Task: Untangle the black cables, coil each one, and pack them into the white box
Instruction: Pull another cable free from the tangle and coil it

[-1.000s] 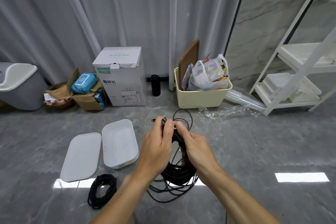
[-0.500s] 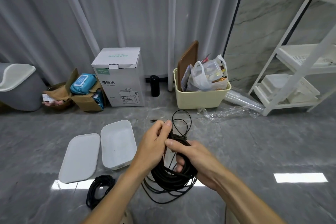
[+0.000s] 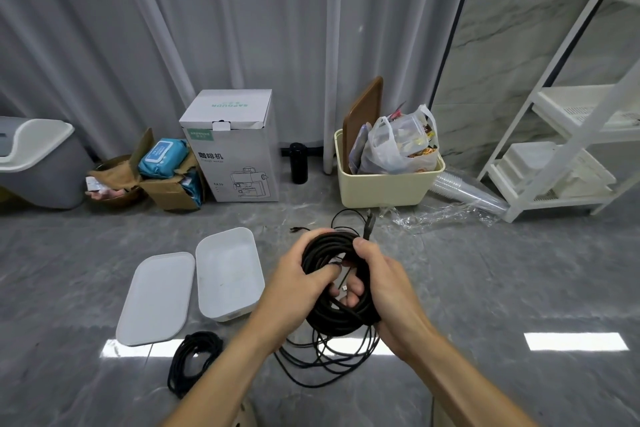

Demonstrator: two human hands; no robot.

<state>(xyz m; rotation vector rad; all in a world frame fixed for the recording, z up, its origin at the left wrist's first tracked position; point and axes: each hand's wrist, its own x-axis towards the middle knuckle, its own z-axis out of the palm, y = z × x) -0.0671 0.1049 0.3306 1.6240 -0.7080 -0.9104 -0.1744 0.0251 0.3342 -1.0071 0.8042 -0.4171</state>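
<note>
— Both hands are clamped on the cable coil (image 3: 341, 317), right? Tell me how I've got it.

— Yes. Your left hand (image 3: 298, 282) curls round the left side of the coil, fingers reaching into its middle, and your right hand (image 3: 384, 281) wraps the right side with the thumb over the top strands. A plug end (image 3: 369, 222) sticks up past the right thumb.

— I see the coil held above the floor (image 3: 485, 288). What hangs under it?

— Loose thin loops (image 3: 325, 357) trail down from the bundle and spread on the floor just below your wrists.

— Where is the white box (image 3: 227, 272) from my hands?

— On the floor just left of the left hand, open side up, with nothing I can make out inside. Its lid (image 3: 156, 298) lies flat, touching the box's left edge.

— And the other cable?

— A second coil (image 3: 194, 360) lies on the floor in front of the lid, beside your left forearm, apart from the box.

— What do I have along the curtain (image 3: 173, 28)?

— A tall cardboard box (image 3: 235, 149), a black bottle (image 3: 299, 163), a cream tub (image 3: 388, 187) stuffed with bags, and a white shelf (image 3: 571, 135) at the right
</note>
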